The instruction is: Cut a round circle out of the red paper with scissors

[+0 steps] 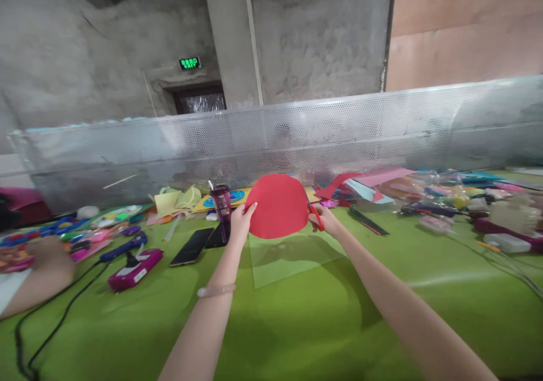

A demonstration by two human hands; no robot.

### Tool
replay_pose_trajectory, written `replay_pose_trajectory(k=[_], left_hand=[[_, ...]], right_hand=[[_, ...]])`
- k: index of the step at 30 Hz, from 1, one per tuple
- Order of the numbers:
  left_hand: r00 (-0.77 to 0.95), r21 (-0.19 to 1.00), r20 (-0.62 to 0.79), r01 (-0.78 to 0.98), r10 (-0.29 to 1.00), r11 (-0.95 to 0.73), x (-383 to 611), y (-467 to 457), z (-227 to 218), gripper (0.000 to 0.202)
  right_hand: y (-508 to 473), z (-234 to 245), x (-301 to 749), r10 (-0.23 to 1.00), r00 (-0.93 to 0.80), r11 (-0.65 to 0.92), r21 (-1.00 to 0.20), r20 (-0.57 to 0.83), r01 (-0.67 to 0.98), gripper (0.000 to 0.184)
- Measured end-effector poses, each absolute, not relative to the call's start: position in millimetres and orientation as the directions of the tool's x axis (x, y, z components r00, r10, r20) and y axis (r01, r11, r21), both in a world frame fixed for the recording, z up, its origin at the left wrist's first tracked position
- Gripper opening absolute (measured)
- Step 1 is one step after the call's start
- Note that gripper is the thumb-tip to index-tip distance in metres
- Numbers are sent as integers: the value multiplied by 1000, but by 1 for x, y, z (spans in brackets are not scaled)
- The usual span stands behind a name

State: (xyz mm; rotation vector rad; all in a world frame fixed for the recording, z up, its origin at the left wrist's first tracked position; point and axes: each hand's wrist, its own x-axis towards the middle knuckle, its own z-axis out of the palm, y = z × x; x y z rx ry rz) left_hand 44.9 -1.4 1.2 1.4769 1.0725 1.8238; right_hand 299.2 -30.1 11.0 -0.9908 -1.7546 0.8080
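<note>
the left hand pinches a round red paper sheet at its left edge; the right hand grips red-handled scissors opposite, a dark-purple plastic cup near the left.

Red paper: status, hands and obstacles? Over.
Left hand grips red paper by left edge. Right hand holds scissors at its right edge. Cup near left hand, not visibly blocking.

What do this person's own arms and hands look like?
The left hand and right hand wear no gloves, and no sleeves show. A pale pinkish bangle rings the left forearm; the right forearm shows no jewellery.
</note>
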Motion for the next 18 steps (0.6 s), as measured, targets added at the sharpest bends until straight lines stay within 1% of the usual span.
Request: replay_pose_trajectory(k=[5,14,18], left_hand=[[-225,850,514,7,827,-526,45,0,1,35],[-235,847,516,-2,824,-531,44,0,0,36],[-249,840,532,38,809,-541,44,1,-1,36]], right_hand=[[-31,12,299,889,-226,448,-856,397,259,18],[-35,14,296,881,-265,458,-848,392,266,20],[-37,15,295,882,-252,458,-850,399,259,17]])
